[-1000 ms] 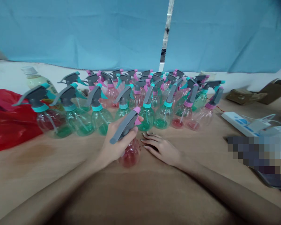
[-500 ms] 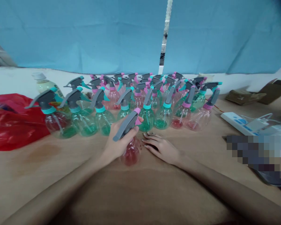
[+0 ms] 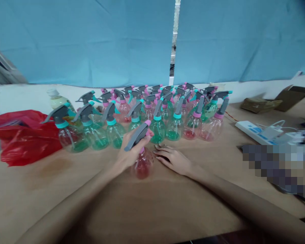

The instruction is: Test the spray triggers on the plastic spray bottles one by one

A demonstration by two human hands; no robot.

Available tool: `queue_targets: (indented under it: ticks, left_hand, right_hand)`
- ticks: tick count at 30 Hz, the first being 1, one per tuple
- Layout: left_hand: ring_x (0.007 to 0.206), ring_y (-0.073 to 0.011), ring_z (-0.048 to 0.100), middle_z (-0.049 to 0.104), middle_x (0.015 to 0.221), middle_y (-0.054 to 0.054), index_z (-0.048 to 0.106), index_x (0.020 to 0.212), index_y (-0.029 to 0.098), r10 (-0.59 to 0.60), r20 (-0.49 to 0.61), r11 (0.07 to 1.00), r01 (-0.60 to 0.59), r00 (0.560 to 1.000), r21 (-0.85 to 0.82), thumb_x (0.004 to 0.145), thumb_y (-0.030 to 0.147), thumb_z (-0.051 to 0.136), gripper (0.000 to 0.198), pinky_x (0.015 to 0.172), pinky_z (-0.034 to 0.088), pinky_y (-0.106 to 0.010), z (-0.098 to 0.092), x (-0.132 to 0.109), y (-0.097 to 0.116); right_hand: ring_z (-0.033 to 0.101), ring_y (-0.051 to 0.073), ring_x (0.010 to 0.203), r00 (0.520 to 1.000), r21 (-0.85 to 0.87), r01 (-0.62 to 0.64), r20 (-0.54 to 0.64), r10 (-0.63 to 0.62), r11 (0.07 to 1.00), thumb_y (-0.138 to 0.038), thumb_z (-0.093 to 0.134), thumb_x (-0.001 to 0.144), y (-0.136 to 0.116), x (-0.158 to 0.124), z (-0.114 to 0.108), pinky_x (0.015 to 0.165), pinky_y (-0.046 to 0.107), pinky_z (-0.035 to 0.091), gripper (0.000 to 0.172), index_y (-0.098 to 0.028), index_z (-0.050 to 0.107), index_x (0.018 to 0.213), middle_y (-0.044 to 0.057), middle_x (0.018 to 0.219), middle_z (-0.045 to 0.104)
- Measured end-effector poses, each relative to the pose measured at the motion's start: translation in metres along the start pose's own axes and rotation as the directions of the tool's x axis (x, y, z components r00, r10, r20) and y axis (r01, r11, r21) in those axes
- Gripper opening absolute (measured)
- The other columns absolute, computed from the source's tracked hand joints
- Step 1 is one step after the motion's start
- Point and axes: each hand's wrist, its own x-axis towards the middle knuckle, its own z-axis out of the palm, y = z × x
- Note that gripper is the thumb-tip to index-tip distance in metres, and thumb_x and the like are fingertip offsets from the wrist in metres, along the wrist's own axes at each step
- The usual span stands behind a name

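Observation:
My left hand (image 3: 129, 151) is wrapped round the neck of a pink see-through spray bottle (image 3: 142, 165) with a grey trigger head, which stands on the brown table (image 3: 147, 206). My right hand (image 3: 173, 158) lies flat on the table just right of that bottle, fingers stretched out, holding nothing. Right behind both hands stands a crowd of several green and pink spray bottles (image 3: 157, 127) with grey triggers, in rows.
A red plastic bag (image 3: 25, 137) lies at the left, with a capped yellowish bottle (image 3: 57, 100) behind it. A white power strip (image 3: 256, 131) with cables is at the right, cardboard pieces (image 3: 292, 96) beyond it. A blue curtain hangs behind.
The view has tilted up and drawn back a little, so everything sits slightly lower and smaller. Both hands and the pink bottle have kept their places.

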Motion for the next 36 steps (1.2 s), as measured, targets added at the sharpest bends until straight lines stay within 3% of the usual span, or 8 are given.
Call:
queue_targets:
  ticks: [7, 12, 15, 21, 23, 27, 31, 36]
  left_hand:
    - [0.087, -0.0201, 0.061, 0.066, 0.097, -0.005, 0.06, 0.103, 0.023, 0.017, 0.004, 0.999, -0.017, 1.0, -0.031, 0.083, 0.036, 0.053, 0.025, 0.081, 0.05, -0.036, 0.006, -0.001, 0.003]
    - [0.089, -0.0192, 0.061, 0.065, 0.101, -0.005, 0.06, 0.103, 0.024, 0.018, -0.018, 0.998, -0.019, 1.0, -0.053, 0.082, 0.037, 0.055, 0.025, 0.079, 0.051, -0.033, 0.016, -0.001, 0.01]
    - [0.092, -0.0192, 0.061, 0.066, 0.102, -0.005, 0.059, 0.105, 0.023, 0.012, -0.017, 0.998, -0.013, 1.0, -0.061, 0.084, 0.04, 0.053, 0.028, 0.078, 0.051, -0.032, 0.033, -0.001, 0.018]
    - [0.1, -0.0206, 0.059, 0.063, 0.108, -0.008, 0.056, 0.106, 0.02, 0.073, 0.017, 0.996, -0.071, 0.997, -0.058, 0.083, 0.042, 0.055, 0.032, 0.089, 0.045, -0.036, 0.089, 0.006, 0.04]
    - [0.1, -0.0213, 0.059, 0.062, 0.109, -0.008, 0.054, 0.107, 0.019, 0.079, 0.057, 0.996, -0.076, 0.995, -0.048, 0.082, 0.043, 0.056, 0.035, 0.09, 0.044, -0.038, 0.107, 0.011, 0.049]
    - [0.109, -0.0251, 0.054, 0.056, 0.12, -0.011, 0.045, 0.119, 0.018, 0.129, 0.181, 0.992, -0.127, 0.975, -0.027, 0.078, 0.041, 0.061, 0.049, 0.095, 0.042, -0.042, 0.135, 0.017, 0.064]
    - [0.124, -0.0276, 0.042, 0.042, 0.136, -0.012, 0.029, 0.134, 0.022, 0.163, 0.268, 0.985, -0.17, 0.95, 0.004, 0.077, 0.038, 0.063, 0.069, 0.102, 0.035, -0.047, 0.156, 0.009, 0.059]
    - [0.121, -0.024, 0.045, 0.048, 0.128, -0.009, 0.039, 0.124, 0.022, 0.078, 0.369, 0.995, -0.095, 0.926, 0.029, 0.081, 0.033, 0.056, 0.047, 0.102, 0.036, -0.047, 0.178, -0.008, 0.034]
  right_hand:
    - [0.052, 0.022, 0.117, 0.989, 0.156, -0.147, 0.045, 0.141, 0.977, -0.046, 0.041, 0.09, -0.012, -0.006, -0.012, 0.099, 0.044, 0.041, 0.044, -0.022, 0.049, 0.127, 0.008, 0.126, 0.057]
    - [0.047, 0.028, 0.121, 0.964, 0.263, -0.263, 0.095, 0.247, 0.928, -0.058, 0.053, 0.079, -0.036, -0.019, -0.033, 0.098, 0.049, 0.041, 0.068, -0.025, 0.037, 0.135, 0.009, 0.136, 0.048]
    - [0.048, 0.031, 0.12, 0.952, 0.299, -0.303, 0.041, 0.305, 0.905, -0.061, 0.062, 0.069, -0.052, -0.026, -0.045, 0.094, 0.049, 0.044, 0.082, -0.024, 0.033, 0.136, 0.012, 0.135, 0.047]
    - [0.055, 0.032, 0.106, 0.873, 0.289, -0.437, -0.091, 0.479, 0.852, -0.059, 0.067, 0.064, -0.063, -0.042, -0.061, 0.081, 0.045, 0.05, 0.079, -0.018, 0.039, 0.126, 0.016, 0.117, 0.056]
    - [0.055, 0.031, 0.105, 0.843, 0.266, -0.479, -0.128, 0.523, 0.837, -0.056, 0.065, 0.068, -0.057, -0.051, -0.067, 0.081, 0.044, 0.05, 0.074, -0.017, 0.038, 0.125, 0.016, 0.115, 0.056]
    - [0.056, 0.028, 0.103, 0.843, 0.261, -0.454, -0.186, 0.505, 0.852, -0.054, 0.068, 0.066, -0.035, -0.08, -0.085, 0.083, 0.042, 0.049, 0.073, -0.018, 0.04, 0.122, 0.013, 0.114, 0.057]
    - [0.057, 0.027, 0.101, 0.782, 0.295, -0.472, -0.296, 0.549, 0.831, -0.05, 0.07, 0.067, -0.001, -0.116, -0.119, 0.083, 0.043, 0.048, 0.07, -0.02, 0.04, 0.123, 0.011, 0.114, 0.058]
    - [0.058, 0.026, 0.099, 0.694, 0.24, -0.565, -0.378, 0.613, 0.789, -0.045, 0.068, 0.07, 0.059, -0.144, -0.167, 0.083, 0.041, 0.047, 0.064, -0.018, 0.042, 0.121, 0.012, 0.113, 0.058]
